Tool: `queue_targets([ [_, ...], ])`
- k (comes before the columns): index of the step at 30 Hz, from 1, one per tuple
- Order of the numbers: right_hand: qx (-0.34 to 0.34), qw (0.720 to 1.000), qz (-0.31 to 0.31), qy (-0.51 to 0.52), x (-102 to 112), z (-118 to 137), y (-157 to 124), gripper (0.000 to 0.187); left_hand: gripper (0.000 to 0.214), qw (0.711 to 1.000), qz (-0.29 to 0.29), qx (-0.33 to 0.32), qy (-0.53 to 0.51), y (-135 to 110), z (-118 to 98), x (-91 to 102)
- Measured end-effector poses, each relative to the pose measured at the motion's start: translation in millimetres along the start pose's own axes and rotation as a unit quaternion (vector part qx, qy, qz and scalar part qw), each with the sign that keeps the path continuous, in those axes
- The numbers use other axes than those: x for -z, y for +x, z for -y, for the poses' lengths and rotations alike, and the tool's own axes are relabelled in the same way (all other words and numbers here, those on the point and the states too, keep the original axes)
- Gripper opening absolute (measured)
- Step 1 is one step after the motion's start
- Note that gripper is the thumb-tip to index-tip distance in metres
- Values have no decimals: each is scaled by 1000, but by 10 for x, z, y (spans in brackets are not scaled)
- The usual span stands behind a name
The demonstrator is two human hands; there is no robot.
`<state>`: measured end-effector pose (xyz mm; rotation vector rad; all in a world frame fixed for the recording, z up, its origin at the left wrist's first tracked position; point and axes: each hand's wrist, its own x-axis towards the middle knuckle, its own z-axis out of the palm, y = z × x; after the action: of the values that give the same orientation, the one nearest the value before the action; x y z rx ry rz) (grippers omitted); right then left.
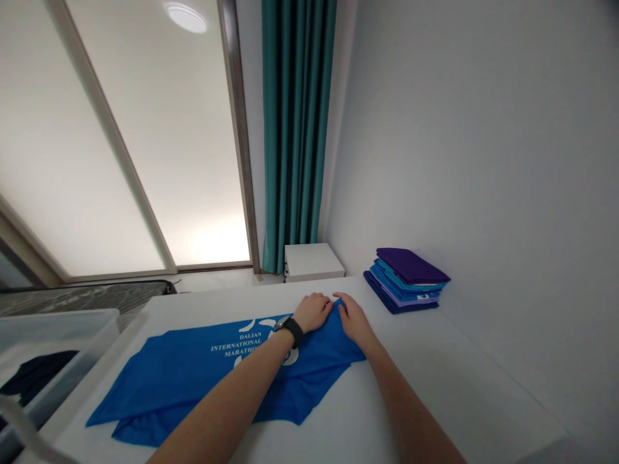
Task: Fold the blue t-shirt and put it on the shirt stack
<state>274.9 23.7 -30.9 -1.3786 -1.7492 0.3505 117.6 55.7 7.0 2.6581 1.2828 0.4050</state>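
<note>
A blue T-shirt (184, 380) with white print lies spread on the white table (435, 380). Its far right end is bunched under both my hands. My left hand (313, 311), with a black watch on the wrist, pinches the fabric at that end, fingers curled. My right hand (353, 319) sits right beside it, also gripping the shirt's edge. The two hands almost touch. The rest of the shirt trails to the left towards the table's near corner.
A stack of folded purple and blue garments (406, 280) lies at the back right against the wall. A clear plastic bin (53, 354) with dark clothing stands at the left. A white cabinet (312, 261) and teal curtain (294, 129) are behind the table.
</note>
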Motion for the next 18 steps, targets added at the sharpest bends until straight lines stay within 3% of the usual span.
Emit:
queue_targets([
  [11, -68, 985, 33, -157, 53, 141, -79, 50, 41, 999, 0, 39, 36, -58, 9, -100],
  [16, -155, 963, 75, -206, 109, 220, -82, 43, 36, 997, 4, 56, 53, -48, -11, -115],
  [18, -161, 955, 105, -227, 140, 228, -86, 43, 34, 997, 2, 58, 59, -45, -15, -120],
])
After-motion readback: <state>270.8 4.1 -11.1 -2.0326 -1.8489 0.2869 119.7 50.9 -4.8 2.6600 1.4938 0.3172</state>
